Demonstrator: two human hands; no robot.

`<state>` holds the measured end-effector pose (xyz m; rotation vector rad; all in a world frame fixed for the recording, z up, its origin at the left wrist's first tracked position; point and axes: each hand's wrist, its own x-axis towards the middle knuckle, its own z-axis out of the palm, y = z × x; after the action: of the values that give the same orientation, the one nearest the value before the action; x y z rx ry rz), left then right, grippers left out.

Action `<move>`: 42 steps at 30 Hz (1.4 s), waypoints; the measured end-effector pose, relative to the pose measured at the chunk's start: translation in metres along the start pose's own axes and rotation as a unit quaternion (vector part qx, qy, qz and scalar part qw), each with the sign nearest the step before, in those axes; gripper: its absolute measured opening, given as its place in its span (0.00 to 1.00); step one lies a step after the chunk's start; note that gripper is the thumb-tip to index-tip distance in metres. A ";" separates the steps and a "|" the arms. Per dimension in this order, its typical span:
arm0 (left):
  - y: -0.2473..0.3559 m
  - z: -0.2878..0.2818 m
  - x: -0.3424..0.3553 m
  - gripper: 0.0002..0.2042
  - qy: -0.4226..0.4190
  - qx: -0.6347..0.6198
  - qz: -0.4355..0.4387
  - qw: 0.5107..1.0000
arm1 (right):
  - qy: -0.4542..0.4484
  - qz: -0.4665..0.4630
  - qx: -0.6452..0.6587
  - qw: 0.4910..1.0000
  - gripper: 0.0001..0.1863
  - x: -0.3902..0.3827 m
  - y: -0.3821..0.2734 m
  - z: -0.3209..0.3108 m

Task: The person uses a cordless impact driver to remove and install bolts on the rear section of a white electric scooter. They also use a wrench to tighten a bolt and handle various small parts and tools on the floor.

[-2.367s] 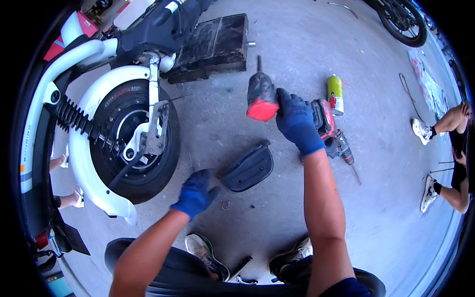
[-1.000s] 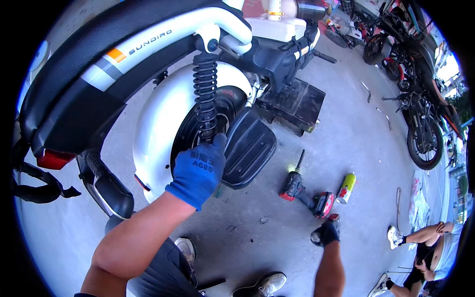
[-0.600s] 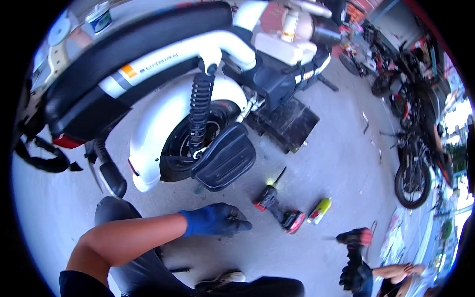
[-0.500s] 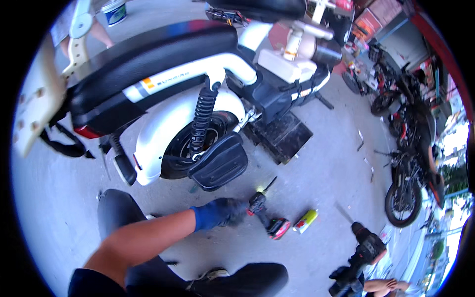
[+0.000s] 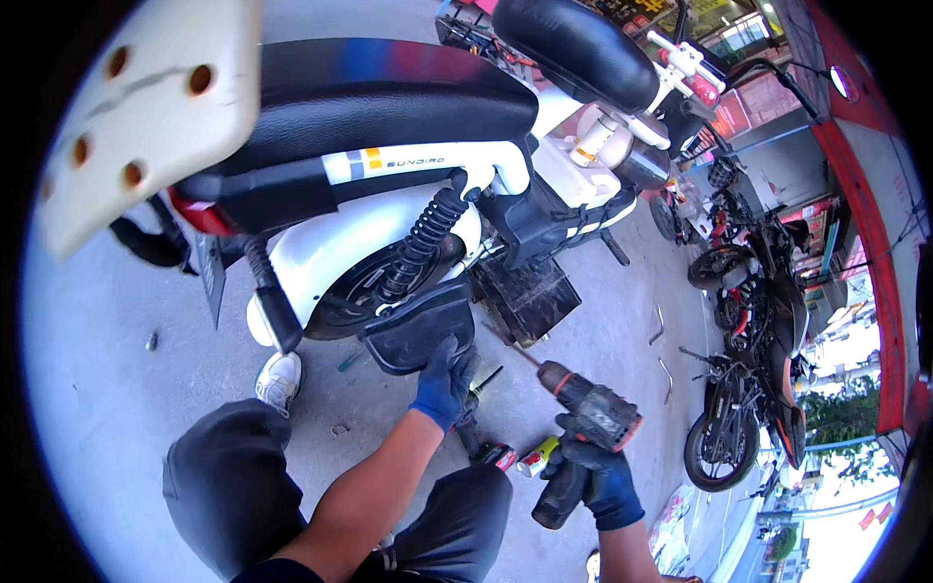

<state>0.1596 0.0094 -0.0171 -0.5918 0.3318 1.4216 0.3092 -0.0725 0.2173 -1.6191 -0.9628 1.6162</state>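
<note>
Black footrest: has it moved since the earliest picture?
Yes: the footrest has risen off the floor, toward the rear wheel, to the lower end of the shock absorber.

Under us runs a grey concrete floor (image 5: pixel 622 321), scuffed and faintly speckled, with a crumpled clear plastic sheet (image 5: pixel 673 520) lying near its right edge. Farther off on the right, a black motorcycle (image 5: pixel 777 335) stands parked, others crowding in behind it. Beyond them I can see a pale grey wall panel (image 5: pixel 780 160), a red poster (image 5: pixel 731 119) and, at the far end, yellow-lettered signage (image 5: pixel 641 12). A red beam (image 5: pixel 888 350) frames the right side, where the place opens outdoors: green trees (image 5: pixel 831 416), small red flags (image 5: pixel 868 520), and white daylight pouring in, cool and bluish across the ground.
</note>
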 end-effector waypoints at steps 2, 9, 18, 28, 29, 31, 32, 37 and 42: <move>0.003 0.001 -0.003 0.08 0.011 0.013 -0.028 0.999 | 0.015 0.010 -0.004 1.000 0.24 0.009 0.011 0.007; 0.013 0.004 -0.019 0.08 0.044 0.066 -0.063 0.995 | 0.047 0.056 0.043 0.996 0.23 0.007 0.051 0.007; 0.009 -0.024 0.005 0.07 -0.003 0.064 -0.070 0.996 | 0.056 0.083 0.101 0.990 0.19 0.016 0.068 0.008; 0.004 -0.019 0.006 0.07 0.033 0.102 -0.058 0.993 | 0.077 0.058 0.025 0.995 0.20 0.017 0.059 0.013; 0.002 -0.017 0.006 0.07 0.035 0.108 -0.058 0.992 | 0.075 0.053 0.017 0.996 0.21 0.016 0.053 0.013; 0.001 -0.019 0.007 0.07 0.043 0.109 -0.060 0.991 | 0.069 0.044 0.001 0.997 0.22 0.017 0.046 0.014; 0.001 -0.020 0.008 0.07 0.050 0.105 -0.062 0.991 | 0.070 0.041 -0.022 0.996 0.21 0.016 0.045 0.014; -0.003 -0.008 0.005 0.07 0.088 0.067 -0.025 0.994 | 0.052 -0.015 -0.197 0.979 0.17 0.016 0.033 0.012; -0.005 0.011 0.004 0.05 0.168 0.020 -0.017 0.985 | 0.024 -0.107 -0.323 0.940 0.17 0.015 0.032 0.007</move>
<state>0.1633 0.0185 -0.0097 -0.8022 0.6132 1.2770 0.3039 -0.0763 0.1819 -1.8664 -1.7014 1.1617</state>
